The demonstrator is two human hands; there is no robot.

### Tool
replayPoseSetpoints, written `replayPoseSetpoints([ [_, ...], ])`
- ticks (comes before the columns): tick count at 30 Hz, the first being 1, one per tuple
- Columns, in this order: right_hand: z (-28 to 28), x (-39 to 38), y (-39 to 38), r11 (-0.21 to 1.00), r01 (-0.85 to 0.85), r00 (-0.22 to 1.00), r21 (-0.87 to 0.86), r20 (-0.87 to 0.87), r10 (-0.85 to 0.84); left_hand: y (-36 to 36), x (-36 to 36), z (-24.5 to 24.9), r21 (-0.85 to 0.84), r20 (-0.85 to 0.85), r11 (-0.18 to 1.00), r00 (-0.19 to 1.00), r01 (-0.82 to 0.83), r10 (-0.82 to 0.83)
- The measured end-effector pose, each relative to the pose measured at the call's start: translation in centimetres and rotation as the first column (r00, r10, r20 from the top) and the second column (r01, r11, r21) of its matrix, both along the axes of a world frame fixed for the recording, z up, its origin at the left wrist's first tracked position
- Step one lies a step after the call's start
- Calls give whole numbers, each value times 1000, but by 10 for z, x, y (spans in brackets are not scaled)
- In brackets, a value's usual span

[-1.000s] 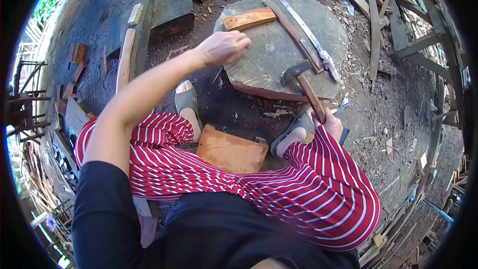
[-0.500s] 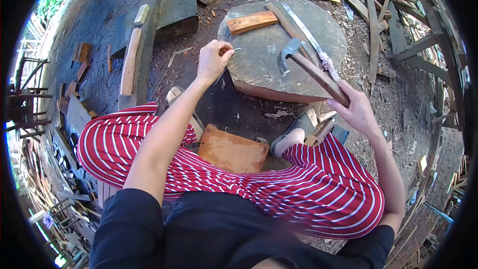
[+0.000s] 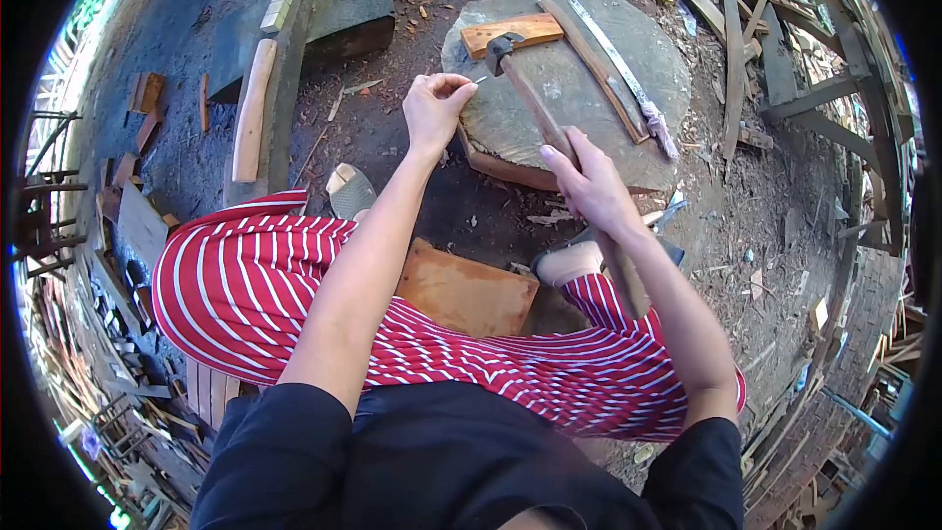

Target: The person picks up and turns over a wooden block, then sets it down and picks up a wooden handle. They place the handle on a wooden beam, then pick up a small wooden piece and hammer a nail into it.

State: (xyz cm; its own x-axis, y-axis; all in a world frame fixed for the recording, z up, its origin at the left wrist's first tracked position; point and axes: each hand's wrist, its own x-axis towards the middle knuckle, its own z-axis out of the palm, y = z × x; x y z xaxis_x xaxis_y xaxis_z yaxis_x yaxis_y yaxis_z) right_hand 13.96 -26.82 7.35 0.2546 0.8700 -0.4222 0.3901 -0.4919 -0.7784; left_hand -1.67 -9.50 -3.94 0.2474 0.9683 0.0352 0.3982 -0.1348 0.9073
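My left hand [image 3: 435, 116] pinches a small thin nail [image 3: 478, 81] between thumb and fingertips at the left edge of a round wooden stump [image 3: 574, 128]. My right hand [image 3: 594, 186] grips a hammer [image 3: 535, 103] partway along its wooden handle. The dark metal head hangs above the stump, just right of the nail and apart from it, overlapping a reddish-brown wood block [image 3: 530, 31] in view. Behind my wrist the handle's lower end runs down toward my knee.
A wood strip [image 3: 594, 69] and a long blade [image 3: 610, 51] with a cloth-wrapped end lie on the stump. An orange-brown board [image 3: 466, 292] sits between my feet. A pale wooden handle [image 3: 255, 113] rests on a beam to the left. Wood scraps lie around.
My right hand has moved left and down, gripping further up the handle. The hammer head has swung left and away from me, near the nail. My left hand has shifted slightly right.
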Motion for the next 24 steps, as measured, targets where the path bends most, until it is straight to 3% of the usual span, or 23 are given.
replayPoseSetpoints([
  [6,-17,-24,3,986,164,982,23,-102,-161,3,-3,2,-2,40,1000,999,22,-22],
  [10,-19,-28,6,990,143,989,-1,-27,-143,0,-1,4,37,19,999,999,30,-31],
  [12,-31,-29,7,995,64,991,81,112,-73,-1,0,3,108,52,994,999,-17,12],
  [18,-45,-38,9,992,113,991,49,68,-117,2,-5,3,231,10,971,998,54,-58],
  [22,-48,-39,8,992,121,992,27,29,-121,-2,-10,4,237,67,970,996,45,-62],
  [24,-48,-38,7,995,89,990,40,106,-93,-4,-11,3,160,62,987,998,-1,-9],
])
